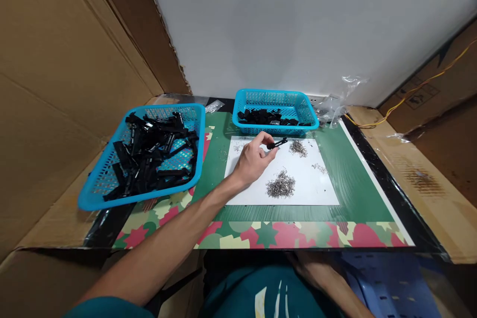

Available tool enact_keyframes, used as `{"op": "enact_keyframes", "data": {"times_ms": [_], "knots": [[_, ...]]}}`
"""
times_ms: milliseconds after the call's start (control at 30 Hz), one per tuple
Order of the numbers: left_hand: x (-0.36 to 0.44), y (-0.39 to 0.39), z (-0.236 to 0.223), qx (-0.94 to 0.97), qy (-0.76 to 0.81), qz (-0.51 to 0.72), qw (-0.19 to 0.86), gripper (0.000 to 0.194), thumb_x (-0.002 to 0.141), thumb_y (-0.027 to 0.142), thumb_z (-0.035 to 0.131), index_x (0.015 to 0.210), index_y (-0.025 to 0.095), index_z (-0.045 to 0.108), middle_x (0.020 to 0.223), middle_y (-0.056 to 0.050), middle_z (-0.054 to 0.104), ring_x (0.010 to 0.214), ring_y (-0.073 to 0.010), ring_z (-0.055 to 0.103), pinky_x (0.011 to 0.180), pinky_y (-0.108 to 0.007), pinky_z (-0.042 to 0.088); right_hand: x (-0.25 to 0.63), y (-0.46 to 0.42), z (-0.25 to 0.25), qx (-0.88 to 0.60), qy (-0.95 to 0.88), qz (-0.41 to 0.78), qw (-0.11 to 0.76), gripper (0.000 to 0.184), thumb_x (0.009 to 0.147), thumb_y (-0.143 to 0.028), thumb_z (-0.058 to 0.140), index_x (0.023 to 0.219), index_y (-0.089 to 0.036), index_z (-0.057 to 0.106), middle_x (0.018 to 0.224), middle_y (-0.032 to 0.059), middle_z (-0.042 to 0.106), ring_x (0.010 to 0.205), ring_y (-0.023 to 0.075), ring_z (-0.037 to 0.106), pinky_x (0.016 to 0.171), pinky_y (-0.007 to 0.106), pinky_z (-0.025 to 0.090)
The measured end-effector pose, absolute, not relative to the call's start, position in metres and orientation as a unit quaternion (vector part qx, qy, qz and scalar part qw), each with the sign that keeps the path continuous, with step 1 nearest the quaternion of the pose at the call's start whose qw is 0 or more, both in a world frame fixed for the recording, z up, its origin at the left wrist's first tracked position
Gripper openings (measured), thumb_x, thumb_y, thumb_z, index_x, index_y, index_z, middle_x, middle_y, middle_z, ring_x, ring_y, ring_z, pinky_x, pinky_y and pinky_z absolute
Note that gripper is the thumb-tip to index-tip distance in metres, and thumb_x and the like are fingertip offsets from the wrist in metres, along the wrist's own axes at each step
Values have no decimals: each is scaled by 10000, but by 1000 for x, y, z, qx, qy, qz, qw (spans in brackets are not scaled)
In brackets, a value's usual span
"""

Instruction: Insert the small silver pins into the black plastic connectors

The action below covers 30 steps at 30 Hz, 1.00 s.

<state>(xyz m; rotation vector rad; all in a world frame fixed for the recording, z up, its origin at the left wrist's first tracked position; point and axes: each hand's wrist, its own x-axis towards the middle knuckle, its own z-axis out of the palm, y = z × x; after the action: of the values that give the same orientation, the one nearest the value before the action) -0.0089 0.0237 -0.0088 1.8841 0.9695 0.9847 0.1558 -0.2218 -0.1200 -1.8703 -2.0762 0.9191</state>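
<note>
My left hand [255, 158] pinches a small black plastic part [278, 143] between thumb and fingertips. It hovers over the far half of a white sheet [313, 191], just in front of the back basket. Below and right of the hand lies a large pile of tiny metal springs or wire pieces [280, 184]. A smaller pile of the same metal pieces [298, 148] sits to the right of the held part. My right forearm [328, 278] is down at my lap beneath the table's front edge, with the fingers hidden.
At left, a blue basket [201, 159] holds many long black plastic parts [149, 154]. Behind the sheet, another blue basket [276, 129] contains small black pieces [261, 117]. Clear plastic bags [331, 107] lie at back right. Cardboard [48, 59] walls the left side; yellow wire [410, 90] runs at right.
</note>
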Motion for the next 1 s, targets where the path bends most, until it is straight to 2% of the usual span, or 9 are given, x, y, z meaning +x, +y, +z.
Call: {"op": "enact_keyframes", "data": {"times_ms": [67, 200, 267, 333, 433, 500, 733, 900, 1000], "knots": [[-9, 23, -7, 750, 374, 382, 390, 140, 948, 263, 649, 1045, 200, 571, 1034, -1, 651, 515, -28, 444, 506, -209, 364, 154, -230, -112, -613, -711, 337, 69, 358, 979, -236, 499, 1194, -316, 774, 1138, 73, 809, 1038, 305, 754, 844, 363, 610], [-9, 21, -5, 783, 336, 377, 363, 109, 1022, 281, 546, 1103, 213, 576, 1071, -16, 652, 580, -64, 454, 542, -229, 413, 142, -240, -65, -477, -759, 440, 43, 149, 912, -225, 671, 1015, -272, 768, 998, 30, 797, 924, 240, 754, 838, 301, 560], [-9, 19, -4, 795, 315, 378, 355, 133, 1057, 302, 489, 1117, 222, 576, 1080, -27, 643, 673, -101, 509, 608, -259, 482, 137, -233, -30, -378, -742, 537, 134, 90, 958, -281, 690, 967, -273, 780, 922, -9, 789, 834, 158, 743, 786, 232, 538], [-9, 16, -3, 793, 299, 378, 373, 147, 1073, 321, 464, 1109, 226, 570, 1083, -35, 633, 770, -131, 562, 679, -288, 531, 139, -214, 4, -324, -691, 574, 297, 208, 963, -390, 718, 851, -234, 796, 739, -5, 732, 622, 110, 656, 578, 198, 479], [-8, 10, 1, 759, 287, 377, 446, 149, 1064, 362, 499, 1104, 233, 563, 1065, -30, 628, 824, -139, 591, 706, -278, 550, 156, -161, 39, -437, -611, 467, 465, 206, 911, -377, 787, 784, -216, 800, 625, -7, 663, 526, 107, 514, 493, 233, 400], [-7, 6, 5, 729, 288, 374, 496, 173, 1055, 400, 527, 1108, 239, 565, 1004, -20, 622, 785, -131, 580, 658, -250, 530, 170, -119, 46, -506, -531, 429, 527, 192, 881, -374, 817, 804, -198, 805, 593, -25, 617, 482, 87, 421, 442, 228, 316], [-6, -2, 11, 689, 299, 373, 544, 239, 1050, 470, 552, 1087, 237, 595, 822, 1, 569, 693, -131, 535, 568, -235, 432, 190, -31, 28, -468, -511, 466, 550, 228, 771, -388, 897, 852, -179, 849, 544, -53, 566, 478, 60, 333, 454, 223, 251], [-5, -4, 7, 682, 315, 387, 535, 263, 1055, 481, 550, 1031, 222, 582, 790, 12, 530, 678, -127, 489, 565, -232, 395, 183, -28, 14, -472, -545, 402, 565, 135, 782, -340, 884, 840, -219, 869, 673, 3, 721, 513, 82, 435, 477, 239, 325], [-3, -6, 6, 685, 334, 383, 522, 274, 1067, 471, 526, 1013, 209, 581, 783, 13, 516, 683, -129, 469, 574, -231, 379, 179, -33, 6, -471, -553, 356, 589, 77, 793, -295, 879, 855, -250, 881, 673, 15, 731, 565, 113, 500, 529, 268, 378]]}}
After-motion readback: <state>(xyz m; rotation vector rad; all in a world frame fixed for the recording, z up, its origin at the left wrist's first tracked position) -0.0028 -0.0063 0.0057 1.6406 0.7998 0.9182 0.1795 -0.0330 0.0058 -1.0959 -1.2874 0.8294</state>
